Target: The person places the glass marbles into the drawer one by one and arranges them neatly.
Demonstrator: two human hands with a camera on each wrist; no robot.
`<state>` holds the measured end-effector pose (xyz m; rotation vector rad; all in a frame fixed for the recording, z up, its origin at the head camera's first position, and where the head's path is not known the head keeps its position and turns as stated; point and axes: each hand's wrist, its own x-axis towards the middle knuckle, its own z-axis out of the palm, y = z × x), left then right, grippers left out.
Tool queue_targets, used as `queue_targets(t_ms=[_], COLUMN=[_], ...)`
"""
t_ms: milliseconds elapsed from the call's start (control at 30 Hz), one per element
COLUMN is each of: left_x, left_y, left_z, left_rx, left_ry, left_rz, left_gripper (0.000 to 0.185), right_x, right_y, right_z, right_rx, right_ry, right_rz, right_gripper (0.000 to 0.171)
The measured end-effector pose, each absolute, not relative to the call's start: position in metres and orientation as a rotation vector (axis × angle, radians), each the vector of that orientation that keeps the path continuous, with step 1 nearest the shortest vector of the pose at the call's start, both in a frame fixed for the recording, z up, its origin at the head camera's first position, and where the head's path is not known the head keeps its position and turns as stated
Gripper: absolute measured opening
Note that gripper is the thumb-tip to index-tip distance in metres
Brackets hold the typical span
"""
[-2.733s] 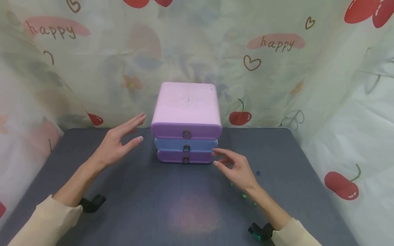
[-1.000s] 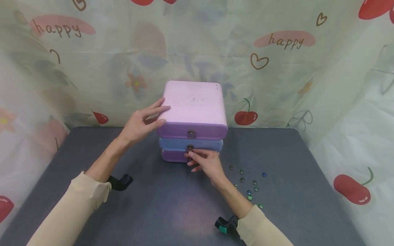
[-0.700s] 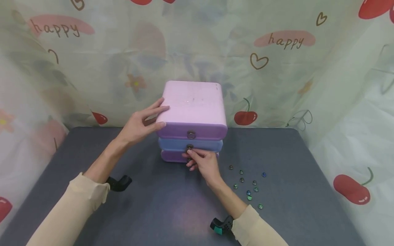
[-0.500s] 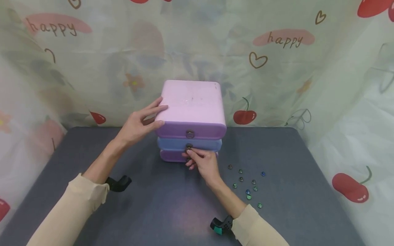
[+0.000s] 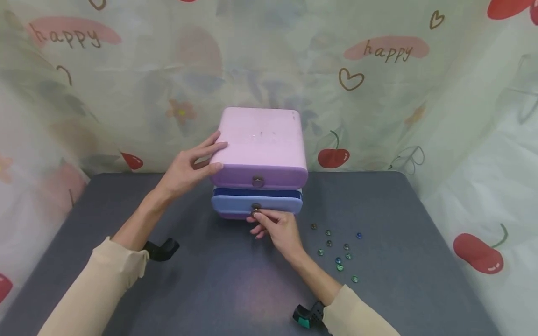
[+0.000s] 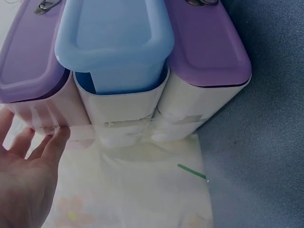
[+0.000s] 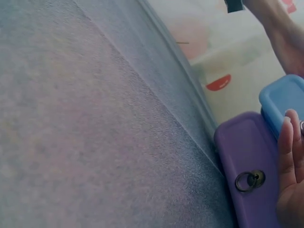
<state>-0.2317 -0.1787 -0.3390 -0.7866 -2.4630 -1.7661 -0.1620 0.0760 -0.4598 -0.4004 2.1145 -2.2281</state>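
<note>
A small three-drawer chest [image 5: 261, 135] with a pink top stands at the back of the table. Its top drawer [image 5: 281, 176] is purple and closed. The blue middle drawer [image 5: 279, 204] is pulled partly out, and a dark blue inside shows behind its front. My right hand [image 5: 282, 231] pinches the metal ring pull [image 5: 256, 206] of that drawer between thumb and forefinger. The purple bottom drawer [image 7: 247, 142] is closed, its own ring hanging loose. My left hand [image 5: 189, 165] rests its extended fingers on the chest's upper left side, thumb at the front edge.
Several small glass marbles [image 5: 329, 243], green, blue and dark, lie scattered on the grey table [image 5: 201, 289] right of the chest. A printed cloth [image 5: 269, 60] hangs right behind the chest and along both sides.
Both hands have reached the chest, left onto its side, right onto the middle drawer's ring. In the last half second the blue drawer has slid out toward me with the right hand.
</note>
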Motion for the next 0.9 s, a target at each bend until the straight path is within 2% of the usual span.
queue_targets(t_ms=[900], left_x=[-0.222], left_y=[-0.172], left_z=[-0.340], left_rx=[-0.798], left_ry=[-2.408], left_rz=[-1.782], left_gripper=[0.048], right_x=[-0.132], right_y=[0.089], right_z=[-0.456], right_rx=[-0.416], right_ry=[2.165], right_rz=[-2.159], right_gripper=[0.021])
